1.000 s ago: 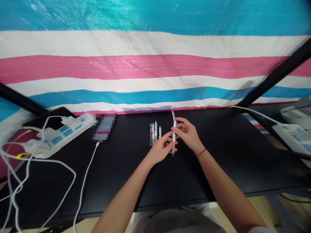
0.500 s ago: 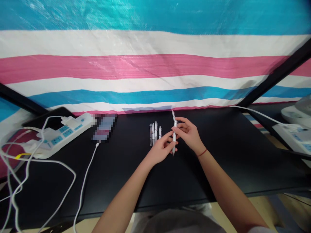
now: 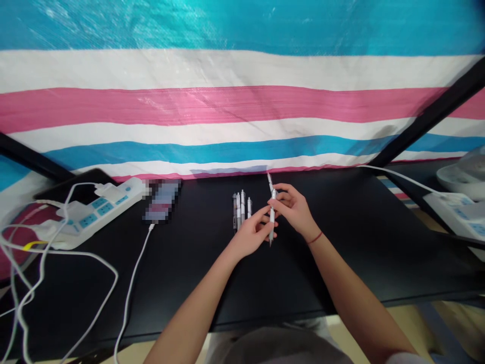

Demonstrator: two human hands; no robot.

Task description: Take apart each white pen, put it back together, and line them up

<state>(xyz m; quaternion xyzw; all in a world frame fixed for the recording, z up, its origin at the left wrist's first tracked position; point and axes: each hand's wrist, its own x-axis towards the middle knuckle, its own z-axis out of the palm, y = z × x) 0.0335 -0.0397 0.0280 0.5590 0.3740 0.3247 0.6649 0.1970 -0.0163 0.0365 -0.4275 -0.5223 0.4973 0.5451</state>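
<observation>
A striped plastic sheet [image 3: 242,71], in blue, white and pink, hung at twelve o'clock behind a black tabletop [image 3: 386,247]. Towards nine o'clock there lay a white power strip [image 3: 101,203] and, nearer to the hands, a phone [image 3: 162,202], blurred into blocks. The left hand [image 3: 250,235] grasped the lower part of a white-and-grey pen [image 3: 272,216], and the right hand [image 3: 297,212] pinched its upper part; its point was directed to six o'clock. Four other pens [image 3: 242,205] lay side by side at nine o'clock of it, and a single pen [image 3: 270,179] at twelve. The left forearm [image 3: 197,303] reached in from seven o'clock, the right forearm [image 3: 352,298] from five, fingers bent.
</observation>
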